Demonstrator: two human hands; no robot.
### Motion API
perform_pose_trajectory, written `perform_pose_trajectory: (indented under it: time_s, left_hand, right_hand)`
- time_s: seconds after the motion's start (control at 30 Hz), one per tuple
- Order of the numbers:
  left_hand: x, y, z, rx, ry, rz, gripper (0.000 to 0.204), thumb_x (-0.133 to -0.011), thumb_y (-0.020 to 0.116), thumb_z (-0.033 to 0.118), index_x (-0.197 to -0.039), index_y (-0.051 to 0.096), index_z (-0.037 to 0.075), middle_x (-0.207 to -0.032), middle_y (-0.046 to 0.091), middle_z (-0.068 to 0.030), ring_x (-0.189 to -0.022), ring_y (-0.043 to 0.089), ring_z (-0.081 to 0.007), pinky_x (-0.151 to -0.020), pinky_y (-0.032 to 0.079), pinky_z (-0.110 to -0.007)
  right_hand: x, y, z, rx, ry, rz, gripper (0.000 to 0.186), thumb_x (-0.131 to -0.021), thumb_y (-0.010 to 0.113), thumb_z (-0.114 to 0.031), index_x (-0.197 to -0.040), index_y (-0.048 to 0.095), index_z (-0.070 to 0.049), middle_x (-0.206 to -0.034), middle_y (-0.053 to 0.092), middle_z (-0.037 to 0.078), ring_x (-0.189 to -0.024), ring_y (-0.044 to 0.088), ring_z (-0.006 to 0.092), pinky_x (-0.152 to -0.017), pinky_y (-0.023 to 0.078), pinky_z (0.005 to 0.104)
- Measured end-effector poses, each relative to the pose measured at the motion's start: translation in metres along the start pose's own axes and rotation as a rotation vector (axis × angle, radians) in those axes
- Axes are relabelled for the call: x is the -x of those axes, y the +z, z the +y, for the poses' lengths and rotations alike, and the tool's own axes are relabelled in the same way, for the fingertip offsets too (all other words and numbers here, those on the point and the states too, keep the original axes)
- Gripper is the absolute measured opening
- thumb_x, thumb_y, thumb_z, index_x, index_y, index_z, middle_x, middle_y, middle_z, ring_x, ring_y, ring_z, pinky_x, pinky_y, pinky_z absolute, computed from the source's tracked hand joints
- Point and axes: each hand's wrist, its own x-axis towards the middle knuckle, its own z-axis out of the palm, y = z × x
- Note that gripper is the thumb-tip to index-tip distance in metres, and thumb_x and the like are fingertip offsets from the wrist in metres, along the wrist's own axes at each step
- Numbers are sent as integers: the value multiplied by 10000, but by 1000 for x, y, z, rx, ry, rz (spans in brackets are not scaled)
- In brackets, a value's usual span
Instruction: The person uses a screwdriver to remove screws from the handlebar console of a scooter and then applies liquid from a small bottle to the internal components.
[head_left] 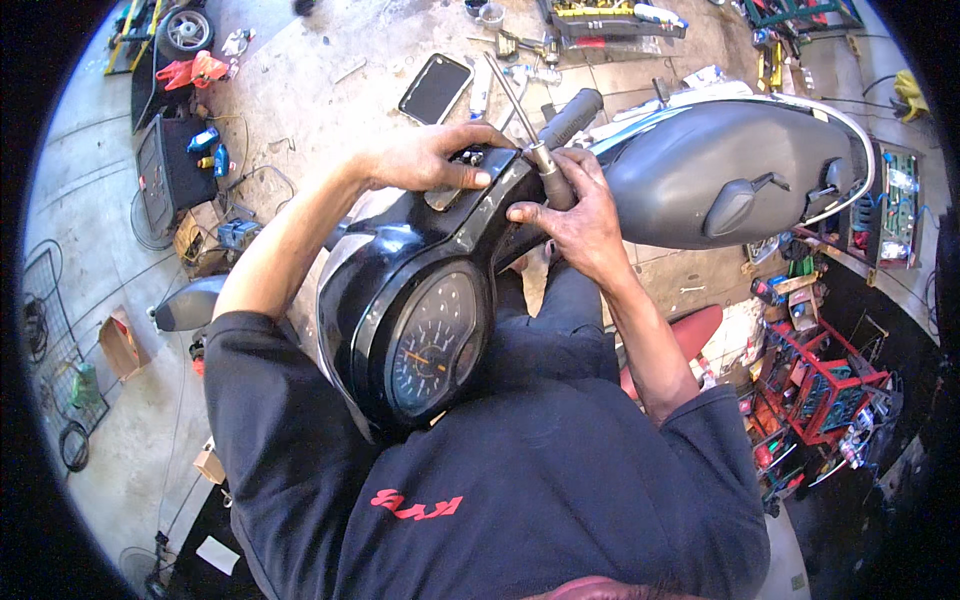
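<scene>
Black handlebar cowl [400,225] sat tilted, glossy, its near end close against the torso and its narrower arm running away up-right, with the left hand [445,160] on its far part. Round gauge cluster [435,340] was set in the near end, clear lens up, dark dial, orange needle. Screwdriver-type tool [543,158], dark handle, silver collar, was in the right hand [588,215], slim straight shaft angled up-left; tip contact unclear.

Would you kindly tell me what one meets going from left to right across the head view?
Brown box, wheel, left hand, right hand, grey seat.
</scene>
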Motion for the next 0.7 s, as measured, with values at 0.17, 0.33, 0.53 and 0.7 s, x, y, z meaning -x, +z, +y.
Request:
perform_pose_trajectory:
  time_s: [0.17,0.33,0.53,0.7]
  left_hand:
    - [10,6,3,-140,-79,35,556,-960,581,333,-1390,406,27,-1367,451,-208,-1307,435,-360,-1094,346,-429]
    - [14,16,11,-164,-66,162,480,-959,563,300,-1339,428,39,-1283,478,-208,-1284,433,-396,-1075,341,-487]
    - [7,10,12,-136,-179,39,558,-948,581,221,-1382,331,-26,-1366,400,-214,-1339,373,-364,-1125,289,-457]
    - [-1,-1,15,-77,-224,-45,525,-951,589,230,-1350,354,-17,-1316,402,-188,-1303,372,-342,-1125,269,-430]
  right_hand:
    - [-6,-1,-3,28,49,-46,659,-590,918,-301,-1122,687,11,-1119,560,129,-1060,568,282,-949,462,374]
    - [-8,7,12,-136,39,-22,540,-630,896,-262,-1069,703,-12,-995,599,93,-967,591,249,-877,477,351]
    - [-13,8,14,-192,55,13,423,-672,874,-234,-986,707,-6,-947,621,103,-901,618,263,-807,494,366]
    - [-16,3,12,-195,126,-26,414,-643,886,-205,-947,693,0,-960,623,108,-880,630,268,-781,507,370]
